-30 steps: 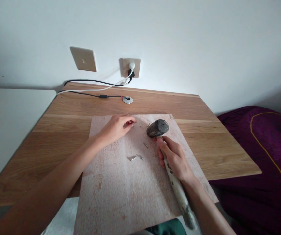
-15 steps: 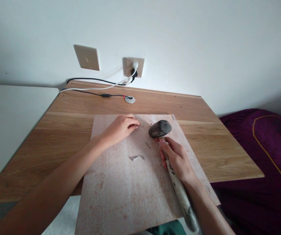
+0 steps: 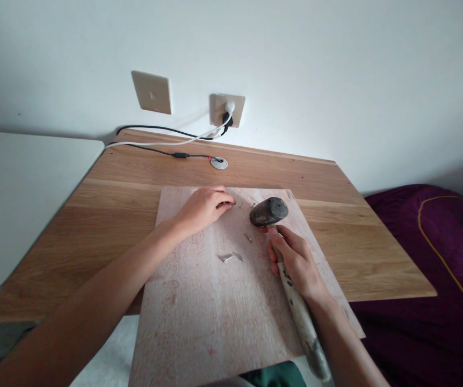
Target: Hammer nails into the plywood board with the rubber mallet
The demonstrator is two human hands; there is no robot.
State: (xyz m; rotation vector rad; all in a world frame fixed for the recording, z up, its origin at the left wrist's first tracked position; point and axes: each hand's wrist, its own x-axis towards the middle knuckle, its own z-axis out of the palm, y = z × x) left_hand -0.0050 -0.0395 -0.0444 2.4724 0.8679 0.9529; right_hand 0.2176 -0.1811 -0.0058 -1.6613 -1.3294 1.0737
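Observation:
My right hand (image 3: 294, 258) is wrapped round the upper handle of a rubber mallet (image 3: 269, 211). The mallet's black head is raised over the wooden board (image 3: 191, 317), and its worn pale handle slants toward me. Near the board's far edge, my left hand (image 3: 211, 207) has its thumb and fingers pinched together; whatever lies between them is too small or hidden to make out. Just right of those fingertips is a small nail (image 3: 241, 204). Another nail (image 3: 247, 237) lies nearer the middle, and a shiny nail (image 3: 225, 259) rests closer to me.
Under the board is a wooden desk (image 3: 106, 215) against the wall. Cables run from the wall socket (image 3: 227, 110) along the desk's back, one to a round grommet (image 3: 219, 163). A white panel (image 3: 34, 209) borders the left; purple fabric (image 3: 400, 242) lies at the right.
The whole view has shifted slightly, so everything appears a little farther right. Both hands keep nearly the same places over the board, and the mallet stays in my right hand.

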